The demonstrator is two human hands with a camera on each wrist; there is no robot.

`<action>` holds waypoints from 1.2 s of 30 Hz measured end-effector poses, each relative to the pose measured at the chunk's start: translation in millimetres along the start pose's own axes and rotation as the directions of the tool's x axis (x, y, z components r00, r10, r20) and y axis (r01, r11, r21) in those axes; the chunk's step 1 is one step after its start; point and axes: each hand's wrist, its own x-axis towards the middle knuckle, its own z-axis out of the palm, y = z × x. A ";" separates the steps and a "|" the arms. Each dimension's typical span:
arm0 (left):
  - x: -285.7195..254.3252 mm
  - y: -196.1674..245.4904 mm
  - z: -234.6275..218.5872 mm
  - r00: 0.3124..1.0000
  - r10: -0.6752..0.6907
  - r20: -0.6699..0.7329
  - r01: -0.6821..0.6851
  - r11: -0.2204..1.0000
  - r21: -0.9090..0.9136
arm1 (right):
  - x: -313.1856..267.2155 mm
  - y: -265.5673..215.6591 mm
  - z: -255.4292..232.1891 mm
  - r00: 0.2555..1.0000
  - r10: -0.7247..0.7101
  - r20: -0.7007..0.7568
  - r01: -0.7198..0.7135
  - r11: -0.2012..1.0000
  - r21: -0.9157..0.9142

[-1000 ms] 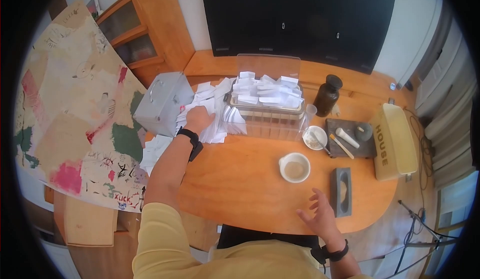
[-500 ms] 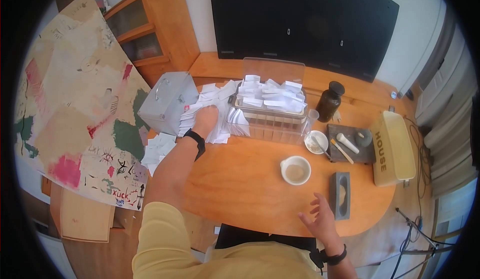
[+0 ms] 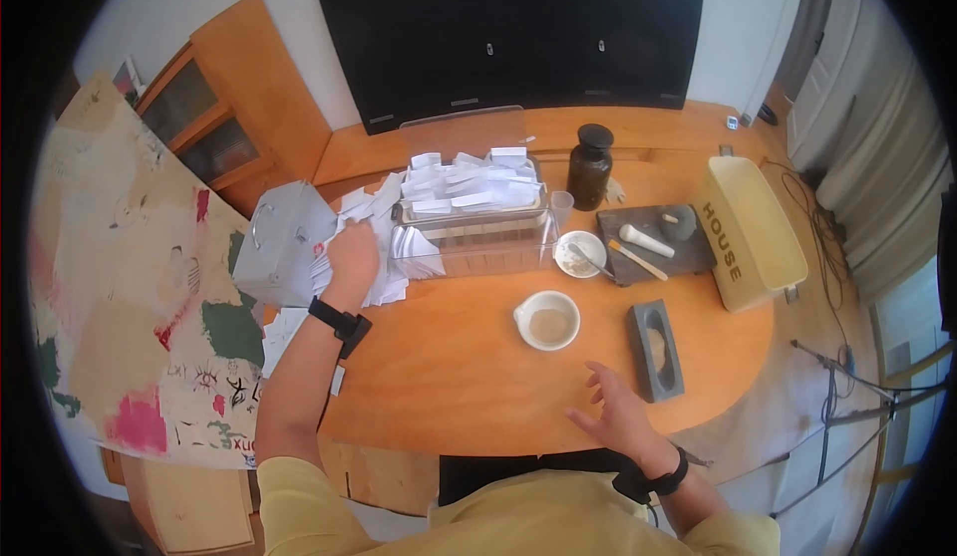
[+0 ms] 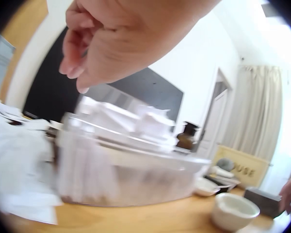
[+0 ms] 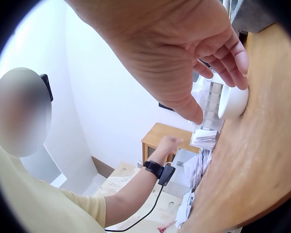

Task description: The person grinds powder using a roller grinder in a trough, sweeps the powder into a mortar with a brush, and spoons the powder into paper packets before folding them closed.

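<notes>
My left hand [image 3: 353,257] is over the heap of folded white paper slips [image 3: 397,290], between a grey metal case [image 3: 284,247] and a clear plastic box [image 3: 478,247] piled with more slips. In the left wrist view its fingers are loosely curled, the thumb close to the fingertips, with nothing visible between them. My right hand [image 3: 620,418] hovers above the table's front edge, fingers spread and relaxed, holding nothing. Nearest to it are a white mortar [image 3: 547,321] with pale powder inside and a grey stone block [image 3: 655,350] with an oval hollow.
A dark glass jar [image 3: 590,169] stands behind a small white dish [image 3: 580,255]. On a dark slab [image 3: 623,219] lie a white pestle [image 3: 646,241], a brush [image 3: 638,259] and a round stone. A cream bin [image 3: 748,247] marked HOUSE is at the right.
The head view has turned, so the table's contents sit further left in it. My left hand stays by the paper heap. A small white slip now shows beside the left forearm.
</notes>
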 end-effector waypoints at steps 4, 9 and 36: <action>-9.2 106.2 -29.7 0.951 0.295 -0.092 -0.300 0.815 -0.496 | 0.3 -1.4 -3.5 1.000 0.003 -0.007 -0.003 1.000 0.016; 7.1 206.1 -13.7 0.915 0.386 0.120 -0.193 0.678 -0.709 | -4.9 3.1 -12.6 0.999 0.000 -0.054 0.003 0.998 0.066; -99.9 136.2 -67.8 0.908 0.376 0.183 0.013 0.412 -0.911 | 120.8 -27.1 -4.9 0.912 -0.349 -0.218 0.280 0.915 -0.291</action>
